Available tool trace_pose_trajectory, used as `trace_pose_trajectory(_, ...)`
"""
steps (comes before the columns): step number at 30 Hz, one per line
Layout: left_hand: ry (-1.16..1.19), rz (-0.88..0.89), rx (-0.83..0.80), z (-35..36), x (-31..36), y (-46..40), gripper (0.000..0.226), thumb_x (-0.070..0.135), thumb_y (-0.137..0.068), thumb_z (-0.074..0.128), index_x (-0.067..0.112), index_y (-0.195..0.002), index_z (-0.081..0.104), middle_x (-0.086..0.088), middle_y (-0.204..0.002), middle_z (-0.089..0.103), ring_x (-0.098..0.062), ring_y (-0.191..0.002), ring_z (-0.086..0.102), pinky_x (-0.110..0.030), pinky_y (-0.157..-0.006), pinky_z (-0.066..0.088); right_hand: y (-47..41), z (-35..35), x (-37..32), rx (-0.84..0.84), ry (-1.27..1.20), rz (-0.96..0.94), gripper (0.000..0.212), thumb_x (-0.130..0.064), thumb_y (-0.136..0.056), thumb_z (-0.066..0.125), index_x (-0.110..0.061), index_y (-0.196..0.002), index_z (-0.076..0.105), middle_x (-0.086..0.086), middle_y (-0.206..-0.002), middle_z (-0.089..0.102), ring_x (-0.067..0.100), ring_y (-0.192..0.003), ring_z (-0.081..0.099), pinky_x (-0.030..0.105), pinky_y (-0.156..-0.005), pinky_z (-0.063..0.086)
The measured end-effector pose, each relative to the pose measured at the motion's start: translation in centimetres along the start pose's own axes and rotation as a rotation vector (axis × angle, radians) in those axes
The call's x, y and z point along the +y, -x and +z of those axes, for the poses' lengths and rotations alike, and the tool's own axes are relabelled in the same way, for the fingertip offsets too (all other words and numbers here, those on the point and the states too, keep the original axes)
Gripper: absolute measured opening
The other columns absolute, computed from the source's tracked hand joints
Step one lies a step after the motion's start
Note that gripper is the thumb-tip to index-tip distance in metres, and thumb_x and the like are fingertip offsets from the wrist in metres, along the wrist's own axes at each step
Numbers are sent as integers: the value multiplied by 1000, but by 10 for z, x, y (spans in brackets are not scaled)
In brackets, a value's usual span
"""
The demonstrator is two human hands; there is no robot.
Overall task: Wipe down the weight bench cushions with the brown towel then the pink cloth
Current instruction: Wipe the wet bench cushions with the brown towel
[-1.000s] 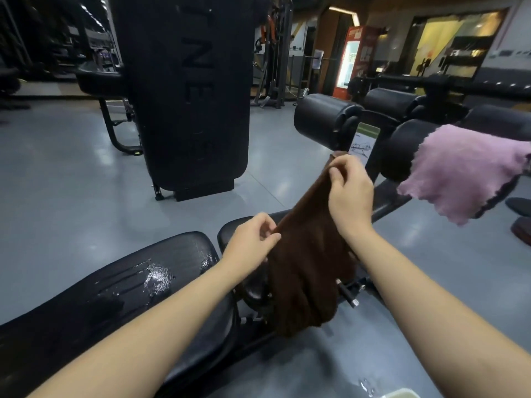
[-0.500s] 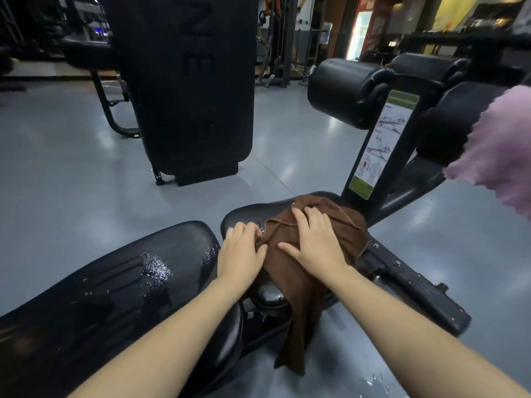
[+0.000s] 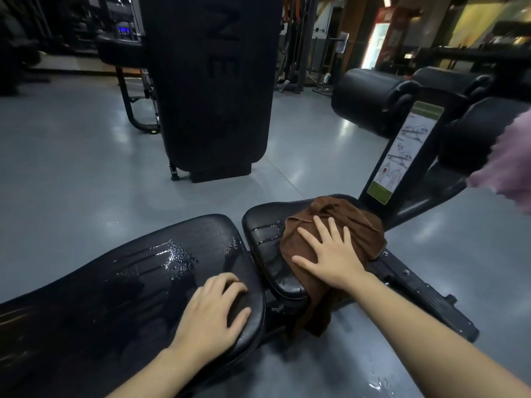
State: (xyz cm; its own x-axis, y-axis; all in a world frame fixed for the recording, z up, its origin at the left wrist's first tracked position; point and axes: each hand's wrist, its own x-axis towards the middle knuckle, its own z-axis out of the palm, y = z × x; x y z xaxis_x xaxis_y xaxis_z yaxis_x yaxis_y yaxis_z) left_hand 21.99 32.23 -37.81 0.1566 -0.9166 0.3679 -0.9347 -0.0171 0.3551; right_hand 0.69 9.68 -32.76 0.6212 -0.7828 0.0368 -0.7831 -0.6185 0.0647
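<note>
Right hand (image 3: 333,254) lies flat, fingers straight and spread, pressing the brown towel (image 3: 344,219) onto the small seat cushion (image 3: 267,225). Towel is bunched over the right part of that cushion, one end hanging down off the near edge toward the floor (image 3: 71,173). Left hand (image 3: 214,311) rests on the near right end of the long back cushion (image 3: 115,282), fingers loosely bent over the pad edge, holding nothing. Back cushion is wet: droplets and streaks near its middle and far corner. Seat cushion also shows wet streaks left of the towel. Pink cloth (image 3: 505,168) hangs at the right frame edge, draped over a black roller pad (image 3: 465,139), well apart from both hands. Upright bench post with instruction sticker (image 3: 402,150) stands just behind the seat cushion. Second roller pad (image 3: 365,96) sits further back. Large black machine shroud (image 3: 212,81) stands on the grey floor beyond the bench. Small puddle (image 3: 382,386) on the floor at bottom right.
</note>
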Motion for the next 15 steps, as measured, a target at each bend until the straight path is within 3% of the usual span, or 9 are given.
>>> trace_pose_trajectory(3, 18, 46, -2, 4, -8, 9, 38, 49, -90, 57, 30, -122, 61, 14, -129, 52, -10, -122, 50, -19, -97, 33, -10, 2, 6, -1, 45, -26, 103, -93, -70, -12, -45, -158, 9, 1, -170, -7, 34, -154, -10, 60, -122, 0)
trace_pose_trajectory(6, 25, 78, 6, 8, -12, 12, 39, 48, -93, 55, 29, -127, 61, 13, -134, 53, -11, -126, 49, -21, -101, 31, -30, 2, 15, -10, 76, -27, 105, -92, -67, -17, -46, -158, 7, -1, -170, -7, 33, -155, -8, 60, -122, 2)
trace_pose_trajectory(15, 49, 99, 12, 12, -16, 15, 42, 46, -94, 55, 26, -130, 62, 12, -139, 52, -10, -130, 49, -25, -104, 34, -97, -14, 26, -126, 114, -4, 88, -84, -81, 5, -43, -159, 5, -1, -170, -6, 32, -155, -7, 60, -122, 0)
